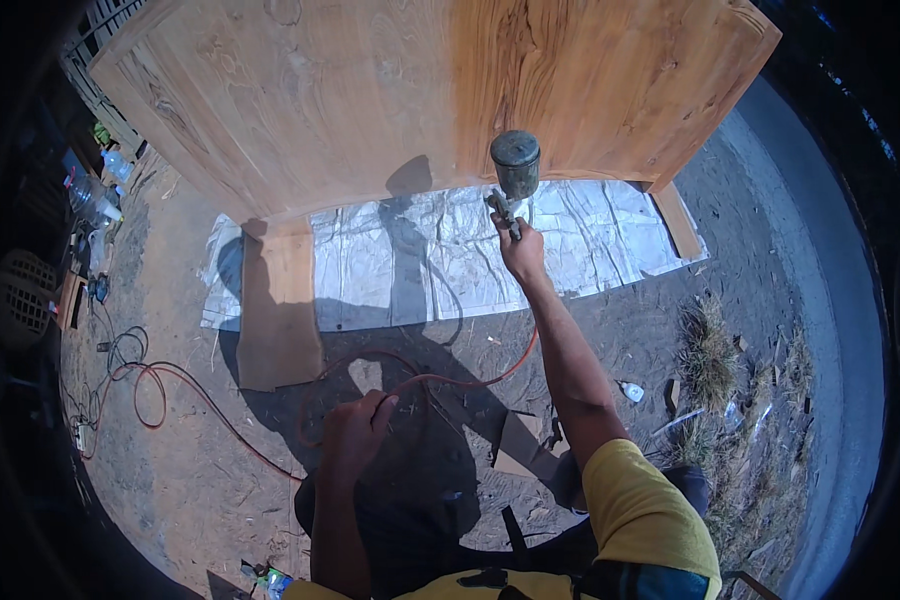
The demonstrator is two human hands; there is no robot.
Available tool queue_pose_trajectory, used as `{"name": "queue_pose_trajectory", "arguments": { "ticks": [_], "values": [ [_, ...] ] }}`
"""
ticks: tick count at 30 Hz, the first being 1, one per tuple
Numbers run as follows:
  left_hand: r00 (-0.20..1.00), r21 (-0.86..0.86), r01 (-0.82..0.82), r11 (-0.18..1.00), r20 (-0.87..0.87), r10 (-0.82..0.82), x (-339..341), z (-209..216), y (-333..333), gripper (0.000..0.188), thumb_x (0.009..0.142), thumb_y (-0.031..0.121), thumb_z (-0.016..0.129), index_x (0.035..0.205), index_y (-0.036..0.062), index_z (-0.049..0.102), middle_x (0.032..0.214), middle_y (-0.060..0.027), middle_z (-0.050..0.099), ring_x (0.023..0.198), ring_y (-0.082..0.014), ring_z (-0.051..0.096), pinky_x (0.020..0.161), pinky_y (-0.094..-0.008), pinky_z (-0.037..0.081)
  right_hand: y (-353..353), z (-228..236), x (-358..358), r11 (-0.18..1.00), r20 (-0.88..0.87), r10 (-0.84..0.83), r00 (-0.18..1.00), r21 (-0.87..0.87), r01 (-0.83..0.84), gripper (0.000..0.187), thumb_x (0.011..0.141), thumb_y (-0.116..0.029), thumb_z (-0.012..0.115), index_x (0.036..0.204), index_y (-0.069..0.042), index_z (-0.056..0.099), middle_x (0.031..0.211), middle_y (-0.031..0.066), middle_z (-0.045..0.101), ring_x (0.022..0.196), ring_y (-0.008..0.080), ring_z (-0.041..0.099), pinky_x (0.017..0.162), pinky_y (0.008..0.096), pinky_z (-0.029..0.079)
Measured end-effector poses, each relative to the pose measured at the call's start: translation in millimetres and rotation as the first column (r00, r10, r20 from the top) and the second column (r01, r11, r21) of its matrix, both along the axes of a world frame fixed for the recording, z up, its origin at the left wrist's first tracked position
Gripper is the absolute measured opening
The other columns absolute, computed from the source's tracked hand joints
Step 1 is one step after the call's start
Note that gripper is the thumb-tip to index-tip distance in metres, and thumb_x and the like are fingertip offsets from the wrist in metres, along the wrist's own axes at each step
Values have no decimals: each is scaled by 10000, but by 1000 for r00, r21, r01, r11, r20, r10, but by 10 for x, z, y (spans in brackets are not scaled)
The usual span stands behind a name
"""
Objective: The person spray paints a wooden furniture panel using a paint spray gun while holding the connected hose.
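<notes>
My right hand (523, 252) is closed around the handle of a spray gun (504, 214), arm stretched forward. A dark, worn metal cup (516, 165) with a lid sits on the gun. Beyond it stands a large wooden panel (370, 90), its right part a deeper, richer brown than the pale left part. A red hose (490, 382) drops from below the gun and curves back to my left hand (355, 430). That hand is closed low in front of me, with the hose at its thumb; its fingers are partly in shadow.
A silvery sheet (560, 255) lies under the panel, with a board (278, 300) across its left part. Coiled hose and cables (150, 370) spread over the ground at left. Plastic bottles (92, 200) stand far left. Dry grass (708, 350) and a road (835, 300) lie at right.
</notes>
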State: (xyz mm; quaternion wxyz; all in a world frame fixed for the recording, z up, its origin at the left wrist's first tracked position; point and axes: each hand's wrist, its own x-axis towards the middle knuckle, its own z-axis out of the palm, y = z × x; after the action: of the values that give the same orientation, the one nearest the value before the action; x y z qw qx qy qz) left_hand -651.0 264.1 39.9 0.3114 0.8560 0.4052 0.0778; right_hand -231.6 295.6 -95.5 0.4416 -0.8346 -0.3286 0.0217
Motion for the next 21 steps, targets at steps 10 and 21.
{"name": "queue_pose_trajectory", "arguments": {
  "ticks": [10, 21],
  "values": [
    [996, -36, 23, 999, -89, -26, -195, -92, -12, 305, 1058, 356, 639, 1014, 71, 738, 809, -207, 729, 802, -432, 730, 717, -532, 545, -70, 373, 38, 995, -83, 13, 996, -102, -22, 590, 1004, -526, 702, 992, 62, 747, 885, 320, 726, 921, 491, 735, 780, 519, 558],
    [992, -26, 101, 995, 83, -98, 11, -540, 343, 329, 1053, 393, 632, 1059, 89, 759, 794, -217, 724, 812, -441, 730, 728, -548, 555, -271, 2472, -72, 969, 162, 77, 984, 220, -112, 480, 1006, -447, 733, 957, 31, 733, 774, 310, 664, 795, 514, 684, 690, 524, 520]
  ]
}}
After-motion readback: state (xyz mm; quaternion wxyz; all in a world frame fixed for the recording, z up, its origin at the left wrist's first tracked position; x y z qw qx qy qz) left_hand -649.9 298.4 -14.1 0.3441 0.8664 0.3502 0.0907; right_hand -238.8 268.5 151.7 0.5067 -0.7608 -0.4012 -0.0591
